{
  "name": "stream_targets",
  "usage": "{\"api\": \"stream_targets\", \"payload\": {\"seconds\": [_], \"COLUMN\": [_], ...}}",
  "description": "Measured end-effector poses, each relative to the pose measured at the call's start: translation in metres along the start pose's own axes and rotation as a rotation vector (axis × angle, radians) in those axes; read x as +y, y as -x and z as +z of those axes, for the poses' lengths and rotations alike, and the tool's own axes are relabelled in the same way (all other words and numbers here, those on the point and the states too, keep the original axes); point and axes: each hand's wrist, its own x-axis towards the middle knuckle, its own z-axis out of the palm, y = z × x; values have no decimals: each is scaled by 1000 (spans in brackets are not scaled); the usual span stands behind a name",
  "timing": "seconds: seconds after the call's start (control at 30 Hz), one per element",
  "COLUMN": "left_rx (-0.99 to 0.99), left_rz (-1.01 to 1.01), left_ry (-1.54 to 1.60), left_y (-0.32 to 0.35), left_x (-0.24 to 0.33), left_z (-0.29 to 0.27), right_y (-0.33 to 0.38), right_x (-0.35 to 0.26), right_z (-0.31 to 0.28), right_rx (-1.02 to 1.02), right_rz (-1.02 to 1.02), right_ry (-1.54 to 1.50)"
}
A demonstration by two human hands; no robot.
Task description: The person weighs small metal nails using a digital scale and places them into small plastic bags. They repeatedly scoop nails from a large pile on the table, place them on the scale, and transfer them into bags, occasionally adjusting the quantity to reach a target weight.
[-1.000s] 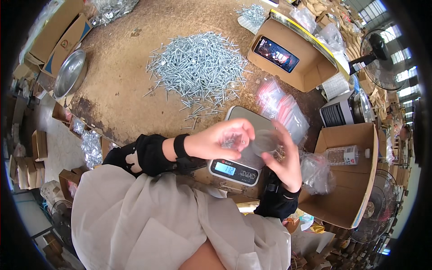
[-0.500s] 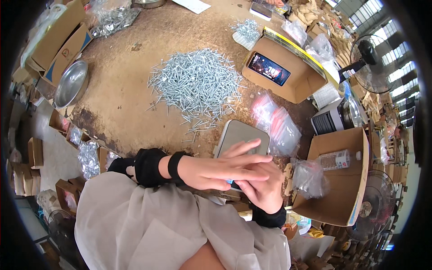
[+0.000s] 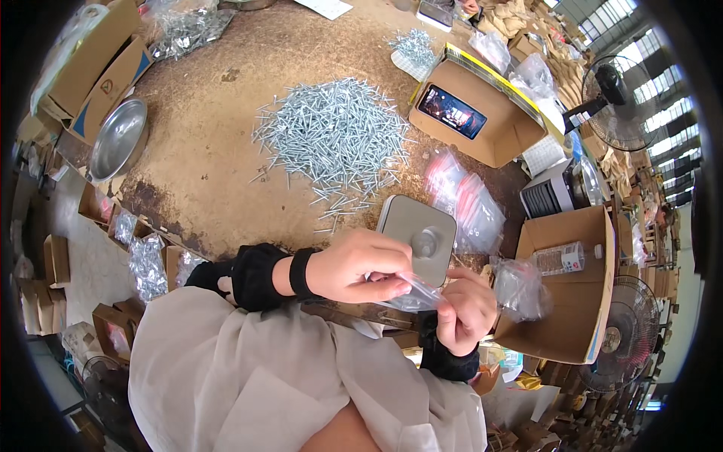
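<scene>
A small clear plastic bag (image 3: 414,294) is stretched between my two hands near the table's front edge. Its left end is pinched by the thumb and fingers of my left hand (image 3: 360,265). My right hand (image 3: 465,310) grips the other end, its fingers curled in. I cannot make out whether anything lies inside the bag. Just beyond my hands is a flat grey metal scale (image 3: 410,220) with a small round dish (image 3: 426,242) on it. A large heap of silver screws (image 3: 335,135) spreads over the middle of the table, several loose ones trailing toward me.
Red-edged zip bags (image 3: 473,215) lie right of the scale. Behind them, a cardboard box (image 3: 501,143) holds a phone (image 3: 452,111). At right, another box (image 3: 595,301) contains a bottle (image 3: 561,258) and crumpled plastic (image 3: 521,290). A metal bowl (image 3: 120,139) stands at the left edge.
My hands were pressed together, the left over the right. They have drawn apart, and the clear bag now shows stretched between them. More of the scale is uncovered.
</scene>
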Motion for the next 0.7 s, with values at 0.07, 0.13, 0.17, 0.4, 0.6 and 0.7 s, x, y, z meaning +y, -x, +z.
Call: {"api": "stream_targets", "payload": {"seconds": [0.07,0.13,0.17,0.4,0.6,0.7], "left_rx": [-14,-7,-3,37,93,116], "left_rz": [80,153,186,293,247,232], "left_ry": [15,30,32,-65,-46,-47], "left_y": [1,4,4,20,38,49], "left_x": [0,1,3,5,5,2], "left_z": [1,2,4,17,25,23], "right_y": [1,4,5,19,34,34], "right_x": [-5,-9,-14,-31,-34,-33], "right_z": [3,6,7,38,51,61], "right_rx": [-32,-59,-76,-115,-110,-92], "right_rz": [7,51,70,248,396,402], "right_ry": [-39,-68,-88,-217,-418,-511]}}
